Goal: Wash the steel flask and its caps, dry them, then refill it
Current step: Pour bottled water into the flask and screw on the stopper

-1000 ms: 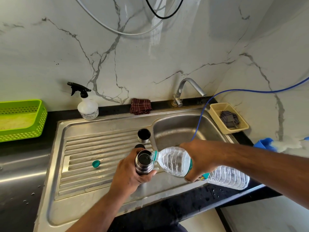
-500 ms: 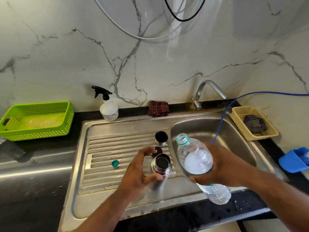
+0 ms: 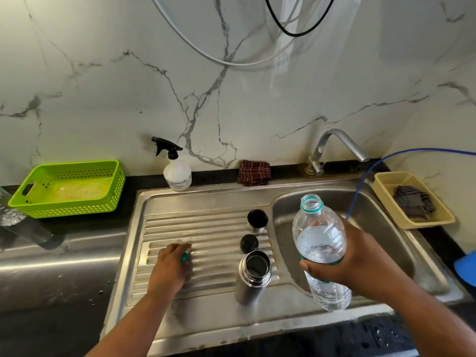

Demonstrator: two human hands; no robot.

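Observation:
The steel flask (image 3: 253,275) stands open and upright on the ribbed drainboard (image 3: 211,228), with nobody holding it. Just behind it lies its black inner cap (image 3: 249,243), and farther back sits the steel outer cap (image 3: 257,220), open side up. My right hand (image 3: 355,258) grips a clear plastic water bottle (image 3: 319,248) upright and uncapped, to the right of the flask over the basin's edge. My left hand (image 3: 171,266) is down on the drainboard to the left, its fingers curled over the bottle's small teal cap (image 3: 185,257).
A spray bottle (image 3: 176,171) and a folded checked cloth (image 3: 253,173) stand against the marble wall. The tap (image 3: 337,148) and a blue hose (image 3: 368,176) are over the basin. A green basket (image 3: 69,188) is at left, a beige basket (image 3: 412,199) with a cloth at right.
My right hand tipped the bottle back upright from pouring into the flask. My left hand let go of the flask and moved left onto the teal cap.

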